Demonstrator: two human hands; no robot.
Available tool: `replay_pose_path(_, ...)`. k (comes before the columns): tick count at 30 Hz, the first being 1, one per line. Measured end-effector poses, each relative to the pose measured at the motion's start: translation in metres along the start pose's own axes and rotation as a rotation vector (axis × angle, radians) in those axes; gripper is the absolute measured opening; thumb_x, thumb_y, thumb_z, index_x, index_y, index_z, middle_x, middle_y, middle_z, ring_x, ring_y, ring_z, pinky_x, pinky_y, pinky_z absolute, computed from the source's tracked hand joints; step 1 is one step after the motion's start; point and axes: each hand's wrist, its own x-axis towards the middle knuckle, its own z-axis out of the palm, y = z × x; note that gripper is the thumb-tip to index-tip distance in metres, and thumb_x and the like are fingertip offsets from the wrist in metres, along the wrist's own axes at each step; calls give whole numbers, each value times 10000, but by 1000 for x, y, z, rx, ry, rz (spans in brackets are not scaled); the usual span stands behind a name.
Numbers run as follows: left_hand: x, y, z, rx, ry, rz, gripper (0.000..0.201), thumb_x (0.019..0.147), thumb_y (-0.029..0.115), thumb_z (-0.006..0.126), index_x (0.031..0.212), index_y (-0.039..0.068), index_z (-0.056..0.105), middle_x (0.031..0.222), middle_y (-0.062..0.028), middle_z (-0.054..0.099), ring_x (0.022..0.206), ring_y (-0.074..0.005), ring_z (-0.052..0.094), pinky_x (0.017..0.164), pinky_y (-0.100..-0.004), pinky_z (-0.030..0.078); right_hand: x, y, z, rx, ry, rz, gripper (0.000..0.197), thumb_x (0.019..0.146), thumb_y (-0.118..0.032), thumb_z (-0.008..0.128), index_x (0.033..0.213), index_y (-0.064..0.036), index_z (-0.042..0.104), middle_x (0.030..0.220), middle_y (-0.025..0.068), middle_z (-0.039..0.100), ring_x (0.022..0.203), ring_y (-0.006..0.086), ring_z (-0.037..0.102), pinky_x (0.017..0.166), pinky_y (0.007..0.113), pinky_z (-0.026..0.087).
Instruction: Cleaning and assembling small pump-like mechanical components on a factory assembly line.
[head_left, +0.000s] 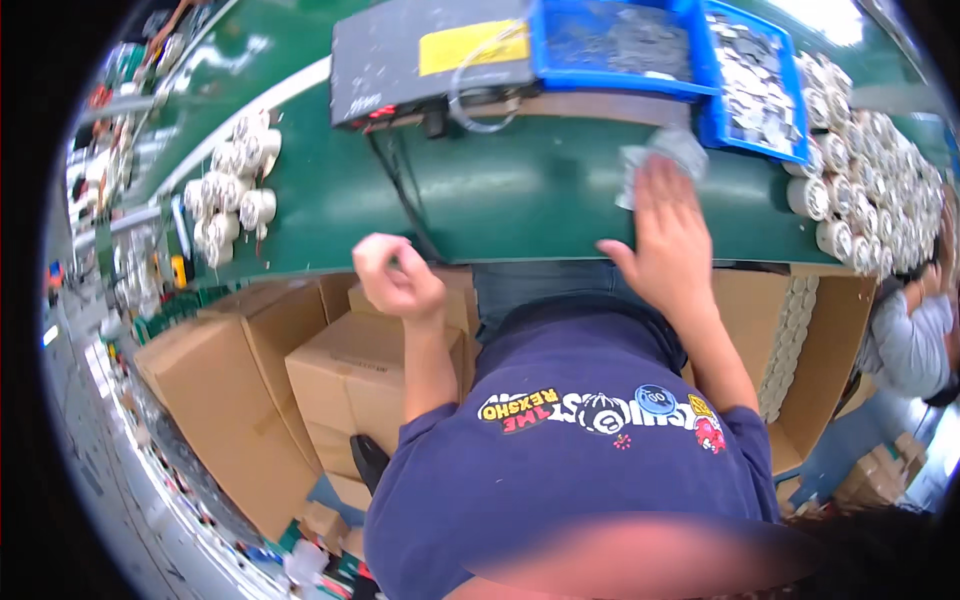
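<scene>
My right hand reaches over the green tabletop, palm down, fingers stretched forward and thumb out to the side. Its fingertips rest on a crumpled pale grey cloth, which looks like a wipe, lying flat on the surface. In front of the table edge, my left hand is raised with its fingers curled into a loose fist. Nothing shows in that fist.
A dark metal box with cables stands at the back. Blue trays of small parts adjoin it. White round parts are massed on the right, with a smaller group at left. Cardboard boxes flank me; another person is at right.
</scene>
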Motion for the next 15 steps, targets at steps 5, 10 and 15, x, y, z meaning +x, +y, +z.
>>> replay_pose_path(5, 28, -67, -32, 117, 343, -333, 112, 944, 65, 555, 1006, 37, 644, 899, -78, 656, 779, -197, 581, 761, -314, 493, 82, -125, 60, 264, -10, -376, 840, 883, -526, 717, 1440, 72, 524, 1536, 234, 511, 1453, 382, 465, 1226, 460, 341)
replay_pose_path(10, 37, -97, -44, 107, 293, -541, 132, 981, 121, 582, 1020, 27, 666, 869, -70, 668, 764, -180, 588, 752, -298, 497, 64, -106, 52, 208, 89, -122, 894, 787, -528, 808, 1398, 77, 564, 1432, 255, 584, 1293, 391, 587, 1114, 436, 453)
replay_pose_path(15, 45, -88, -45, 216, 234, -606, 155, 997, 157, 593, 996, 26, 676, 835, -59, 674, 745, -169, 591, 742, -285, 497, -16, 46, -11, -246, 110, 255, 796, 875, -494, 757, 1396, 80, 577, 1362, 293, 625, 1213, 445, 633, 1020, 432, 522)
